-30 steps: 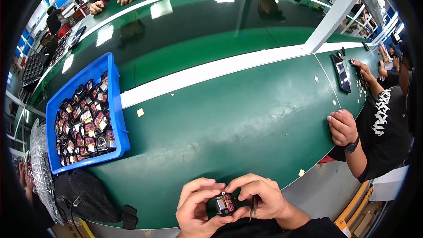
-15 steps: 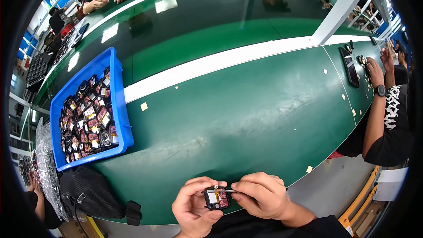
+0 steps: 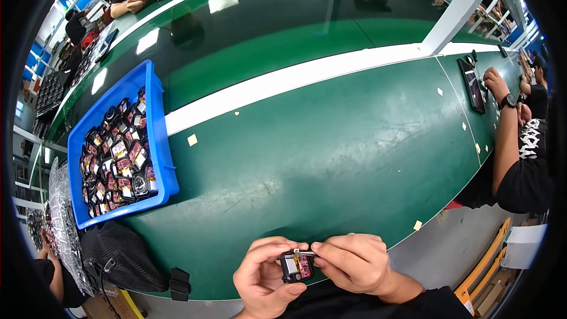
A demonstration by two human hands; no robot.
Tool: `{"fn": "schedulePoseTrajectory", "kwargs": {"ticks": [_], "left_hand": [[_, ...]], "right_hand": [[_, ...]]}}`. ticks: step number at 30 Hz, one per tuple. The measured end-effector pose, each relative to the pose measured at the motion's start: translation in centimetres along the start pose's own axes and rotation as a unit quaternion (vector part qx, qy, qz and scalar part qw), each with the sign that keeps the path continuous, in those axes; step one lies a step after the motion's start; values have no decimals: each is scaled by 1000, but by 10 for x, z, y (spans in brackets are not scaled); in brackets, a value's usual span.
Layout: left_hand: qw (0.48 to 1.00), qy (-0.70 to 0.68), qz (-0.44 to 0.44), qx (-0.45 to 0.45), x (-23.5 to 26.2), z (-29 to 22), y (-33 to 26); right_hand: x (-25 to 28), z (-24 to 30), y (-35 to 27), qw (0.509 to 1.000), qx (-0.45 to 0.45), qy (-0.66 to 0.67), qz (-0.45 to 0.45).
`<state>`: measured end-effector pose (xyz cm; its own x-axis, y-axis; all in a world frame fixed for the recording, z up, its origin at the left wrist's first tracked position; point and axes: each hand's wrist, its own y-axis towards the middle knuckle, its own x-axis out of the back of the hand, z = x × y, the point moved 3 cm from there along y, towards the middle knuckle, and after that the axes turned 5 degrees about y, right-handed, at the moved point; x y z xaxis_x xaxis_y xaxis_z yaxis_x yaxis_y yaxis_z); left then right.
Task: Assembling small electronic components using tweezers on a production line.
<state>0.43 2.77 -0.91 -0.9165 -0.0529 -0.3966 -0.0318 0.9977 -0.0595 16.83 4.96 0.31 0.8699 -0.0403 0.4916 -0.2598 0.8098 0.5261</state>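
Note:
Between the thumb and fingers of my left hand is a small black device housing, its open side facing up. Inside it show a red circuit board, a silvery-white block and a strip of yellow tape. My right hand pinches a thin metal tool, which looks like tweezers. The tool's tip touches the upper edge of the housing, close to a small pale part there. Both hands are above the near edge of the green table.
At the left, a blue bin holds many similar housings. A black mesh bag lies below it. Scraps of pale paper dot the table. To the right, a co-worker's hand is by a dark phone-like device. A grey post rises at the back.
The housing and both hands have shifted slightly right. The tool's tip has moved a little within the housing's upper edge. The co-worker at the right has lowered one hand.

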Motion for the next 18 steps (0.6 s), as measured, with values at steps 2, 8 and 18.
{"fn": "schedulePoseTrajectory", "kwargs": {"ticks": [2, 8, 18], "left_hand": [[1000, 5, 1, 11, 0, 0, -1], [1000, 20, 7, -8, 0, -1, 1], [998, 55, 8, -16, 1, -2, 1]], "right_hand": [[0, 0, 1, 1000, -1, 9, -10], [2, -1, 2, 999, -21, 39, 12], [2, -5, 3, 996, -35, 76, 40]]}}
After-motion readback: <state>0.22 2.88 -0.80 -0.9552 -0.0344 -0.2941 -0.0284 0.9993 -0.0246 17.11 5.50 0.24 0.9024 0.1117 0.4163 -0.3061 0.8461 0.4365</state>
